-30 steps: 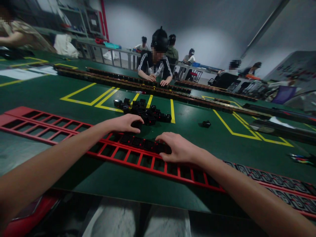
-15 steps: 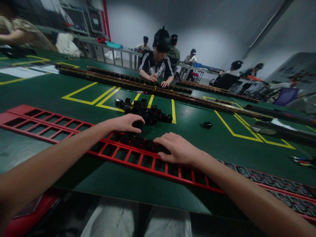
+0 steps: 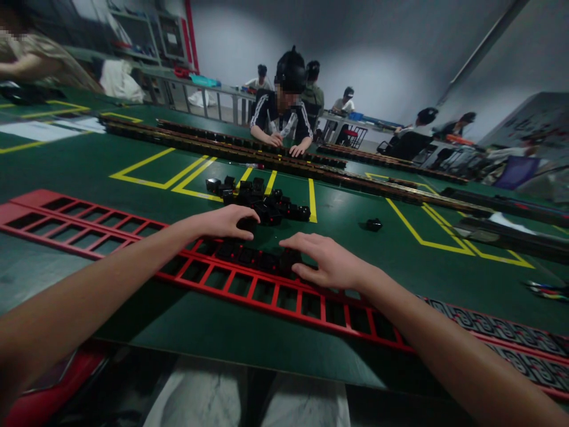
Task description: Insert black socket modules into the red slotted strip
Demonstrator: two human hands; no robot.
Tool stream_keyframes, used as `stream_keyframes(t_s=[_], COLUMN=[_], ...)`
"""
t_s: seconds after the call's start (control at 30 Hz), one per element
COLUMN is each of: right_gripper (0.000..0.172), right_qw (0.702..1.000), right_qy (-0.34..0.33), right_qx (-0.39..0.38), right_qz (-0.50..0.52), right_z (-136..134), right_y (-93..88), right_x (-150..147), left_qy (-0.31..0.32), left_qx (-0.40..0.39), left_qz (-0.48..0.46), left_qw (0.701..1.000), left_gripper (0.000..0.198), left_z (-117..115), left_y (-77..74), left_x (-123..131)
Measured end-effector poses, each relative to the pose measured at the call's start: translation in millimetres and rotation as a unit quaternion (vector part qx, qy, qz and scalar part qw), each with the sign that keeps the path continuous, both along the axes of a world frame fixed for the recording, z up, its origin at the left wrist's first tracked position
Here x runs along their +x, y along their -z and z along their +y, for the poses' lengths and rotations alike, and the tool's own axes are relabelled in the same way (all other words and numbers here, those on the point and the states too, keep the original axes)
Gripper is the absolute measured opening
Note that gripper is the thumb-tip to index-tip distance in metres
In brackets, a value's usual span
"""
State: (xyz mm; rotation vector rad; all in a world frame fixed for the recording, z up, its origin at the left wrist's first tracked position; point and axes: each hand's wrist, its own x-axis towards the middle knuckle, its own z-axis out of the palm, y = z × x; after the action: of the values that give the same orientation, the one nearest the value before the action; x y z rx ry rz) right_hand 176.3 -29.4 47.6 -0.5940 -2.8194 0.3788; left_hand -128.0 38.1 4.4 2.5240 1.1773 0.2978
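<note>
A long red frame (image 3: pixel 242 292) with two rows of square openings lies across the table in front of me. Several small black square blocks (image 3: pixel 249 257) sit in its far row near the middle. My left hand (image 3: pixel 226 221) is over the far edge of the frame, with a black block (image 3: pixel 249 225) between its thumb and fingers. Just above the last of the seated blocks is my right hand (image 3: pixel 324 258), thumb and fingers apart, holding nothing that I can see. A loose pile of black blocks (image 3: pixel 267 204) lies beyond my hands.
A single black block (image 3: pixel 374 225) lies apart on the green table (image 3: pixel 347 204). Grey and black pieces (image 3: pixel 489 325) fill the frame's right end. Long dark strips (image 3: pixel 368 185) cross the table farther back, where a person (image 3: pixel 284 112) works. Loose wires (image 3: pixel 547 290) lie at the right.
My right hand has lifted and shifted slightly right, its fingers opening away from a black block in the frame. My left hand has stayed nearly still.
</note>
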Motion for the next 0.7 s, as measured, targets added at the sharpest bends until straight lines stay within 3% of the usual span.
stream_keyframes(t_s=[0.2,0.43,0.53,0.6,0.7], right_gripper=[0.039,0.017,0.014,0.023,0.05], right_qw=[0.998,0.996,0.994,0.992,0.99], right_qy=[-0.023,-0.024,-0.01,-0.009,-0.003], right_qx=[-0.032,-0.079,-0.084,-0.082,-0.079], right_qz=[-0.041,0.038,0.068,0.097,0.118], right_z=[-1,3,4,4,3], right_y=[-5.6,-1.1,3.0,5.2,6.6], right_x=[1,3,1,1,2], left_qy=[-0.003,-0.005,-0.005,-0.003,0.0], left_qx=[0.0,0.004,0.004,-0.001,-0.003], left_qz=[0.0,0.002,-0.003,-0.008,-0.007], left_qw=[1.0,1.0,1.0,1.0,1.0], left_gripper=[0.047,0.048,0.048,0.049,0.049], left_z=[-1,-2,-2,-1,-1], left_y=[-0.7,-1.8,-0.6,0.1,0.2], left_x=[0,1,0,0,0])
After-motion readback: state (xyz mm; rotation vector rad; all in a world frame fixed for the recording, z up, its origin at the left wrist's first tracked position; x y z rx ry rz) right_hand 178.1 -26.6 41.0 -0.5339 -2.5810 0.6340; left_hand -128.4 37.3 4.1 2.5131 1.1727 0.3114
